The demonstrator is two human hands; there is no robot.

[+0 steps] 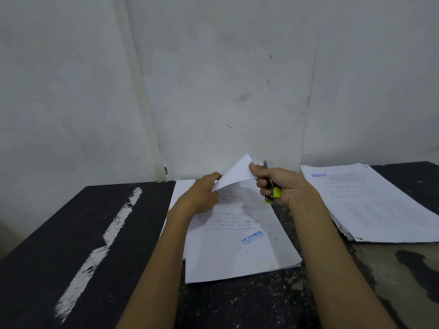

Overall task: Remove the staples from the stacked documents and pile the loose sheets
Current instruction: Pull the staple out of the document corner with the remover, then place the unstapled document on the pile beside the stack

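Fingers of the left hand [202, 193] curl round the lower edge of a lifted sheet corner [237, 174]. The thumb and forefinger of the right hand [282, 184] pinch its far tip, and that hand's other fingers wrap a lime-green staple remover [275, 193]. The corner rises from the far end of the document stack [237, 252] stamped REJECTED, which lies flat on the dark table [71, 233]. A second paper pile [380, 205] lies to the right of that stack, apart from it.

Left hand [200, 194], right hand [282, 184]: tight grips
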